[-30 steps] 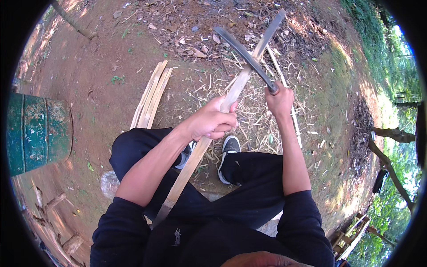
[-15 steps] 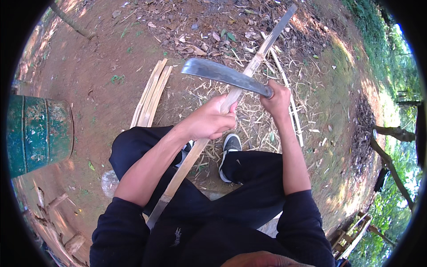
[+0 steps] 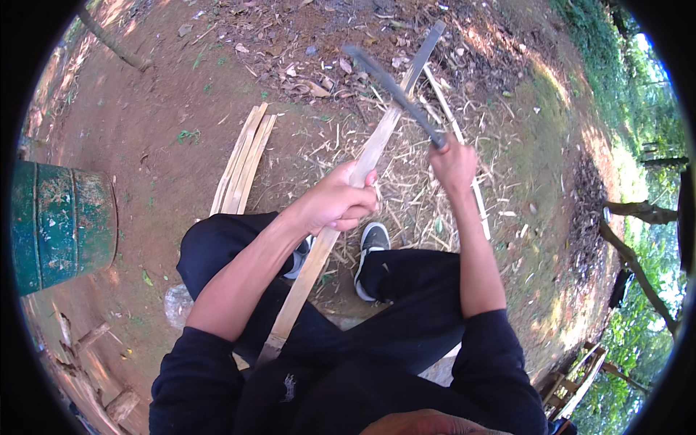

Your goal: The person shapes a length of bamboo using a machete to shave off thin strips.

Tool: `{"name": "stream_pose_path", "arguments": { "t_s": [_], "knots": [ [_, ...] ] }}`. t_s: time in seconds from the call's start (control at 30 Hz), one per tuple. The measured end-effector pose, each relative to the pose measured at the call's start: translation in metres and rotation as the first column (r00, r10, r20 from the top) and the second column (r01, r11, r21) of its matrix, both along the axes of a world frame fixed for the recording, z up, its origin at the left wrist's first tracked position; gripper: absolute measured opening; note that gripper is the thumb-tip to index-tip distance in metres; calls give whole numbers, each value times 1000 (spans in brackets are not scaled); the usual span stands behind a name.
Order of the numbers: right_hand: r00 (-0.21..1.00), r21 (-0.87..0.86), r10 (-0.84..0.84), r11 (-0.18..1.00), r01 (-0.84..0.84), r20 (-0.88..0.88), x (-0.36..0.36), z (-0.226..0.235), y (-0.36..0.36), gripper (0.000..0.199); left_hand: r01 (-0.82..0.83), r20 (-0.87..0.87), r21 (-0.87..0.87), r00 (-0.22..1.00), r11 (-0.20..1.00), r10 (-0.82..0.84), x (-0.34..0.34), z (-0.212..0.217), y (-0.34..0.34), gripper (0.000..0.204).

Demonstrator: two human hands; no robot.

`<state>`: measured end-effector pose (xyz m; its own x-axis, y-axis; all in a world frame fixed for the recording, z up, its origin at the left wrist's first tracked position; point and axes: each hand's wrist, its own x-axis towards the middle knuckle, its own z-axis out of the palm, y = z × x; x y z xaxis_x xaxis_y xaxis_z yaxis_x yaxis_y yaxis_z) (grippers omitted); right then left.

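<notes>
1. While the wooden strip [image 3: 308, 272] slants from near left to far right, its middle looks shaved pale; its dark ends seem unshaved.
2. The blade [image 3: 397, 92] crosses its far part.
3. The left hand [image 3: 339, 197] clasps the strip; the right hand [image 3: 455, 168] clenches the blade's near end.
4. Shavings [image 3: 406, 194] lie below.

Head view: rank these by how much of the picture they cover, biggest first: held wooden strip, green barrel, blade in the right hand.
1. Green barrel, at the left rim
2. Wooden strip, longest but narrow
3. Blade, slightly blurred
</notes>
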<state>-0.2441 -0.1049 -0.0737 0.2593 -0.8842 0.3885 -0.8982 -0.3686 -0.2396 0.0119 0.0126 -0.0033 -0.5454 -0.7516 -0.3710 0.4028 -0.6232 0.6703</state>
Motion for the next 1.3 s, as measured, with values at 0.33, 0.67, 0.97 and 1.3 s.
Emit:
{"name": "stream_pose_path", "arguments": {
  "t_s": [0.33, 0.67, 0.97, 1.3],
  "knots": [
    [982, 76, 119, 988, -131, 149, 7, 2, 7, 11, 20, 12, -12, 1000, 1000, -20, 0, -2, 6, 32],
    [979, 205, -193, 963, 177, 63, -7, 3, -10, 14, 12, 101, -44, 995, 999, -7, 2, -1, 2, 33],
    [926, 191, -376, 911, 366, 18, -43, -1, -23, 17, 149, 53, 40, 987, 988, -151, -7, -6, 10, 33],
    [898, 195, -440, 883, 428, 23, -82, -6, -26, 22, 243, 46, 130, 967, 961, -251, -10, 9, 35, 35]
  ]
}}
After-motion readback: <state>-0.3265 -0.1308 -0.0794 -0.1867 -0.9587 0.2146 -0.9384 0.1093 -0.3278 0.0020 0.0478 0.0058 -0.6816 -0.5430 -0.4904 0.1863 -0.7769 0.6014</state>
